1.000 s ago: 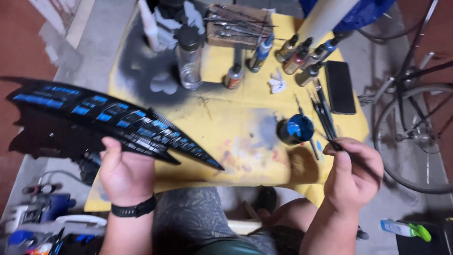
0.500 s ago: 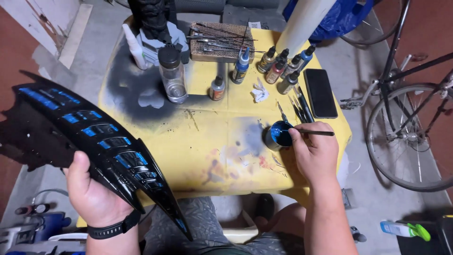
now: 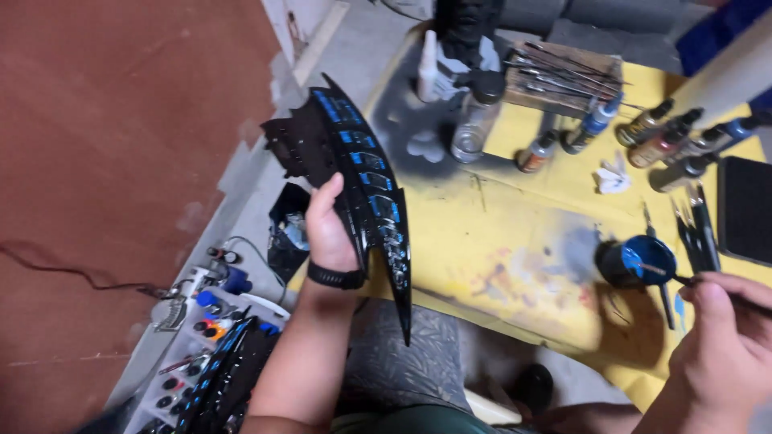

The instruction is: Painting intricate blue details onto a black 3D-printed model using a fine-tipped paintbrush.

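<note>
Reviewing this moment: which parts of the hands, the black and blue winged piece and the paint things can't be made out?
Head view only:
- Right hand: cut off by the right edge; its brush is thin and blurred.
- Left hand: fingers hidden behind the black and blue winged piece.
- Paint pot: how full it is cannot be told.
- Bottle row: labels too small.

Right hand [image 3: 724,345] cut off at lower edge; brush [image 3: 683,279] tip blurred; tablet [image 3: 746,209] cropped at right.
</note>
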